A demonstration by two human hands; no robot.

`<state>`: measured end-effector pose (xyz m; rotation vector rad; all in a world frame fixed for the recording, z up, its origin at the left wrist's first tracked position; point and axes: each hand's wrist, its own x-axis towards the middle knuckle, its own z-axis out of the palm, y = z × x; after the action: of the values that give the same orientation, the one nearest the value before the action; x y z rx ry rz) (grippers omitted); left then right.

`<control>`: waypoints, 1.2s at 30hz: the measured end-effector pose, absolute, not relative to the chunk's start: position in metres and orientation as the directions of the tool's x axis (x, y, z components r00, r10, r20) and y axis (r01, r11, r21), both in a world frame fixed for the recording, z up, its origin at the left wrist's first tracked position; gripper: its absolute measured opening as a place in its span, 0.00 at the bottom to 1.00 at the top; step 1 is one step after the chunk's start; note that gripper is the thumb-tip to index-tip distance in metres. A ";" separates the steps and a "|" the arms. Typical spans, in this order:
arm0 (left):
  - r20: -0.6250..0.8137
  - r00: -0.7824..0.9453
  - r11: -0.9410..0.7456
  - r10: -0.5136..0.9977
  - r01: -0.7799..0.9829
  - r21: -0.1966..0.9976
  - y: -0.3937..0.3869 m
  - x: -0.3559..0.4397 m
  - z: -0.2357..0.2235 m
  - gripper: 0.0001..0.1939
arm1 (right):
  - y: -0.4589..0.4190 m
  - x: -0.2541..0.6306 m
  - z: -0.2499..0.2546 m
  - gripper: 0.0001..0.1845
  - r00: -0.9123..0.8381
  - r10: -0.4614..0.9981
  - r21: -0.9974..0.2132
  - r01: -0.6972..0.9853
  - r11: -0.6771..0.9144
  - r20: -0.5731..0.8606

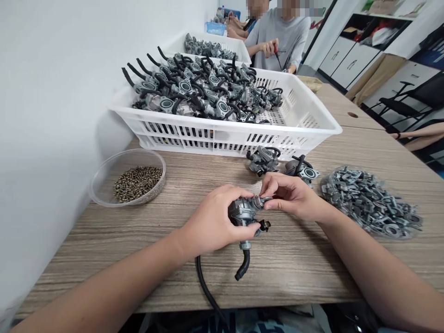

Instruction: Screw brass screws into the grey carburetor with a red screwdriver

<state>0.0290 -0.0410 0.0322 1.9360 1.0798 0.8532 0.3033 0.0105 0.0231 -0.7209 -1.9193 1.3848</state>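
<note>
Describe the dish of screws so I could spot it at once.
Start at the big white basket of grey metal parts on the wooden table. Just in front of its left corner, beside the white wall, sits a round clear dish. Only it holds small brassy screws.

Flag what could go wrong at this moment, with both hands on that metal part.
1. The right hand pinches something small at the top of the carburetor that the left hand grips; it could slip and drop onto the table.
2. The black hose hangs near the table edge and might snag.
3. The loose metal pieces lie close to the right forearm, so a sweep could scatter them.
</note>
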 end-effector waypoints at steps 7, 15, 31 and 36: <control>0.041 0.481 -0.217 0.876 0.318 0.923 -0.037 0.028 0.036 0.27 | 0.008 0.303 0.019 0.13 -0.631 0.762 -0.968 0.069 0.240 0.144; 0.076 0.425 -0.221 0.902 0.303 0.927 -0.036 0.028 0.028 0.29 | 0.009 0.297 0.023 0.09 -0.612 0.746 -0.916 0.082 0.393 0.265; 0.128 0.415 -0.254 0.901 0.264 0.930 -0.039 0.030 0.026 0.26 | 0.012 0.298 0.020 0.18 -0.617 0.732 -0.905 0.071 0.419 0.290; 0.105 0.391 -0.227 0.915 0.280 0.933 -0.039 0.030 0.025 0.27 | 0.012 0.296 0.022 0.22 -0.595 0.746 -0.902 0.078 0.425 0.300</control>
<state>0.0301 -0.0392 0.0248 1.7297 1.0533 0.8653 0.2956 0.0120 0.0217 -0.6955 -1.9679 1.1949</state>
